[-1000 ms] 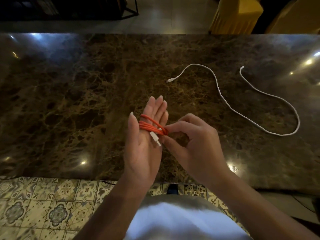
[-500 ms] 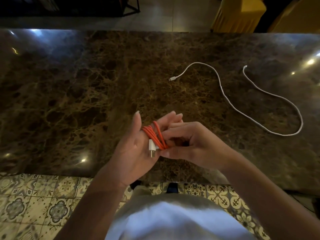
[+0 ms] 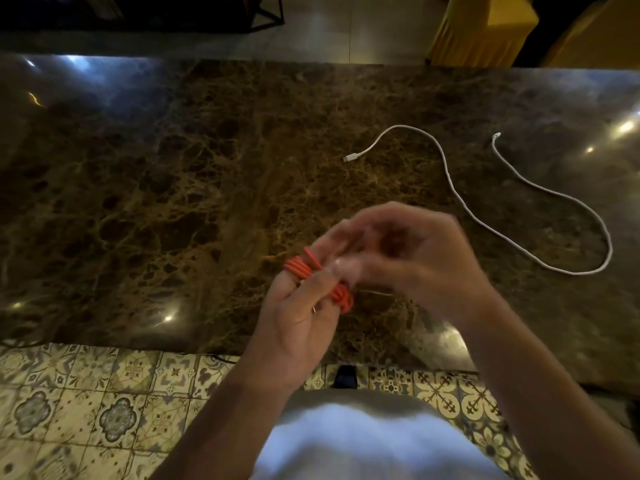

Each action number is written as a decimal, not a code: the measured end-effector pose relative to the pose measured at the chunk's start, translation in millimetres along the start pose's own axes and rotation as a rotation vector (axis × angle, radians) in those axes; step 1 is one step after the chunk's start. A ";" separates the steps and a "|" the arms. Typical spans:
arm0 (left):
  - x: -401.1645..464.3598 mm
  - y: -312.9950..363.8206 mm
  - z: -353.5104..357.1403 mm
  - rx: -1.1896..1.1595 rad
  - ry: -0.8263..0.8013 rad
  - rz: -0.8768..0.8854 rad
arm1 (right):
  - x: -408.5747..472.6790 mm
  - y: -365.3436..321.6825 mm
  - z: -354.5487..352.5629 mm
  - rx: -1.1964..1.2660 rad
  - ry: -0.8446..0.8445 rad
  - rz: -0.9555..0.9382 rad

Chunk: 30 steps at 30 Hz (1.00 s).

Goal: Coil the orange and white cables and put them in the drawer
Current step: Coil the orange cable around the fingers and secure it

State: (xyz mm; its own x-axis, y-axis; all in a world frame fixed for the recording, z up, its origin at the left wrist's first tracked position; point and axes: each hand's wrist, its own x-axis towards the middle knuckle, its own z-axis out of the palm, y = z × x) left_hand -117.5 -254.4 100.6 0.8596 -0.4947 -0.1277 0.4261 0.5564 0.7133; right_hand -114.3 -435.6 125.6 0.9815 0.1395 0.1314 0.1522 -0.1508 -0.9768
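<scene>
head view: orange cable sits coiled in several loops around the fingers of the left hand, held above the near edge of the marble table. the left fingers curl over the coil and hold it. right hand is blurred, just beside the coil with fingers bent; cannot tell whether it pinches the cable. white cable lies uncoiled on the table, well apart to the right.
</scene>
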 end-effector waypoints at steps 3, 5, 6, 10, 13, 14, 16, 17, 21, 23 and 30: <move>-6.2 -2.1 -1.3 -0.050 -0.177 -0.099 | 20.5 3.9 -23.9 0.222 0.202 0.146; -8.5 -4.9 -1.5 -0.116 -0.294 -0.155 | 28.1 15.5 -17.3 0.134 -0.005 0.292; -8.6 -5.4 -1.5 -0.152 -0.339 -0.179 | 27.1 21.6 -7.3 0.120 -0.187 0.351; -10.6 -5.3 -2.1 -0.197 -0.441 -0.238 | 13.5 26.1 23.2 0.314 -0.542 0.456; -15.1 -6.3 -3.3 -0.180 -0.482 -0.282 | 8.4 31.1 24.0 0.427 -0.604 0.388; -15.4 -6.2 -3.9 -0.178 -0.481 -0.292 | 6.3 34.0 23.5 0.450 -0.624 0.383; -14.6 -5.8 -6.4 -0.196 -0.458 -0.315 | 2.4 37.9 21.4 0.502 -0.634 0.412; -14.4 -5.4 -8.5 -0.207 -0.450 -0.326 | 1.3 39.1 21.0 0.520 -0.621 0.424; -14.5 -8.2 -10.9 -0.212 -0.474 -0.367 | -1.9 36.6 23.7 0.508 -0.565 0.432; -13.6 -10.5 -10.3 -0.227 -0.491 -0.399 | -5.2 34.0 29.4 0.492 -0.502 0.427; 1.4 -7.8 -18.2 -0.258 -0.454 -0.625 | -13.8 40.1 41.7 0.491 -0.225 0.491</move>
State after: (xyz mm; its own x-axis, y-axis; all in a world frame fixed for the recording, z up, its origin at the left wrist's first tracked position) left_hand -114.5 -247.3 82.3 0.2669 -0.9565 -0.1180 0.8886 0.1968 0.4143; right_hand -126.6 -402.8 77.6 0.8673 0.3746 -0.3277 -0.4212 0.2015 -0.8843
